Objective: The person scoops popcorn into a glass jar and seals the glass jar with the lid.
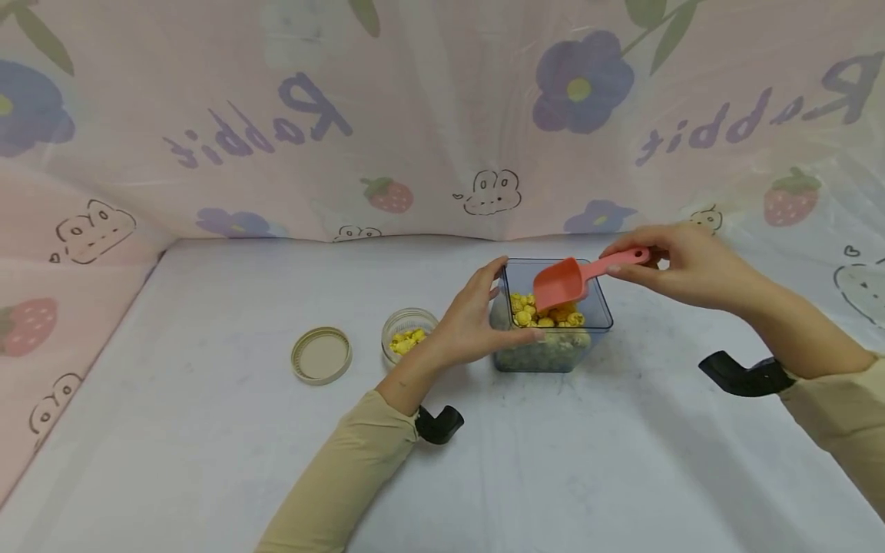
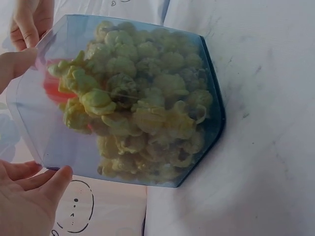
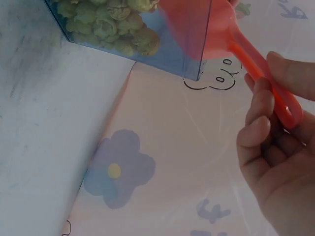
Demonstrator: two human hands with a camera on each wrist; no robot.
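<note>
A scoop (image 1: pixel 561 284) is reaching into a tub (image 1: pixel 528 270) where popcorn (image 1: pixel 524 313) is lying; left of the tub a jar (image 1: pixel 409 316) is standing, a jar lid (image 1: pixel 322 355) lying farther left

Right: blue-tinted clear rectangular plastic tub (image 3: pixel 172 65), smooth, glossy | coral-red plastic scoop (image 1: pixel 558 284), smooth, low sheen | yellow popcorn (image 1: pixel 524 315), rough, knobbly | left: round clear jar (image 1: pixel 386 329), shiny, glass or plastic unclear | round beige lid (image 1: pixel 322 355), smooth, metal or plastic unclear | far: pink printed sheet (image 1: pixel 429 115) looks plastic, faintly glossy | near: beige cloth sleeves (image 1: pixel 346 468), matt, creased
</note>
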